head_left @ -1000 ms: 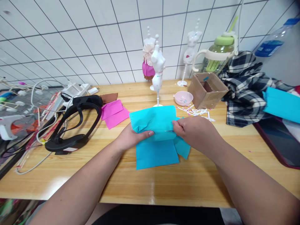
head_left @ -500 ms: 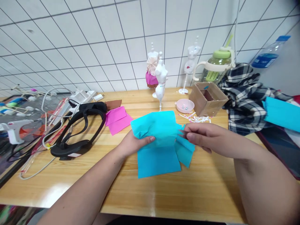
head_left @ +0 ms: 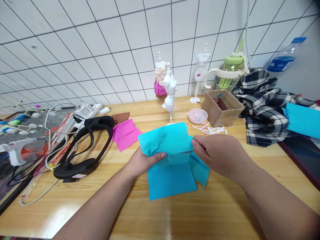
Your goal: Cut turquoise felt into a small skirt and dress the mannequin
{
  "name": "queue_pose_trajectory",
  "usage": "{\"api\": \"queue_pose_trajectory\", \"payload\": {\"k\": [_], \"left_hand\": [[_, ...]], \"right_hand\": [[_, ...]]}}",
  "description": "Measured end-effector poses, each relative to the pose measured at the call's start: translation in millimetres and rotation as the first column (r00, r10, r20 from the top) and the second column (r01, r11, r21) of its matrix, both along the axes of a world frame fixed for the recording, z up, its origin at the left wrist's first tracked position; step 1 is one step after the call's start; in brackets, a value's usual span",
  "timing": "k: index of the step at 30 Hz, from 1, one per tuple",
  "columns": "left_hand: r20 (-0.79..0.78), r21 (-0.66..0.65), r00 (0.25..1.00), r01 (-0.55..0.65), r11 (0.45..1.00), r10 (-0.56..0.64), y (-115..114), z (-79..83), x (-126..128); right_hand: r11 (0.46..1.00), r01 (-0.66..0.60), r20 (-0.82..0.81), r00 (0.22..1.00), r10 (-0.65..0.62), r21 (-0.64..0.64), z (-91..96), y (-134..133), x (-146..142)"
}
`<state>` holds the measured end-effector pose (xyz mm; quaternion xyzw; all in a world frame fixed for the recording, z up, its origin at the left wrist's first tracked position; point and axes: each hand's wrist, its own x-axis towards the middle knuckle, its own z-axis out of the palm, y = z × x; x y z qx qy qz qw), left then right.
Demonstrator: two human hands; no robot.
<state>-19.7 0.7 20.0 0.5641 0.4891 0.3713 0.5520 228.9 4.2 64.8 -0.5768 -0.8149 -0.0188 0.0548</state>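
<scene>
My left hand pinches a folded sheet of bright blue crepe paper, its thumb lying across the front and its other fingers hidden behind. The lower part of the paper hangs flat over the wooden table. My right hand is closed round scissors. Only a thin blade shows, lying across the paper's right part; the handles are hidden in the fist. Another blue piece hangs below the right hand, and I cannot tell whether it is joined to the sheet.
White mini mannequins stand behind the paper. At the back right are a pink dish, a cardboard box, paper scraps and a jug. To the left lie pink sheets, a black headset and a glue gun.
My right hand has turned knuckles-up and closed into a fist, and the scissors' blade now reaches further left across the paper. My left hand keeps its hold. The view has tilted slightly.
</scene>
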Motion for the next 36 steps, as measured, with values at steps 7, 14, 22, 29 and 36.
{"api": "queue_pose_trajectory", "payload": {"k": [7, 14, 22, 29, 36], "left_hand": [[0.001, -0.056, 1.000, 0.003, 0.998, -0.003, -0.6, -2.5, 2.1], [0.019, -0.091, 0.998, -0.054, 0.994, 0.056, -1.7, -1.4, 0.8], [0.007, -0.108, 0.998, -0.055, 0.993, 0.056, -0.5, -3.2, -0.9], [-0.025, -0.087, 0.997, -0.068, 0.994, 0.066, -1.6, -3.5, 0.9], [-0.029, -0.110, 0.998, -0.056, 0.992, 0.053, -2.9, -3.3, 3.6]], "right_hand": [[0.999, 0.004, 0.092, 0.996, 0.000, -0.049, -3.0, 0.9, -5.6], [0.992, 0.081, 0.142, 0.987, -0.067, -0.094, -0.8, -2.6, -9.6], [0.988, 0.103, 0.058, 0.994, -0.097, -0.116, -0.4, -1.1, -9.6], [0.990, 0.040, -0.002, 0.999, -0.041, -0.138, -3.6, -4.6, -11.6], [0.976, 0.066, -0.037, 0.997, -0.075, -0.207, -4.4, -7.2, -16.6]]}}
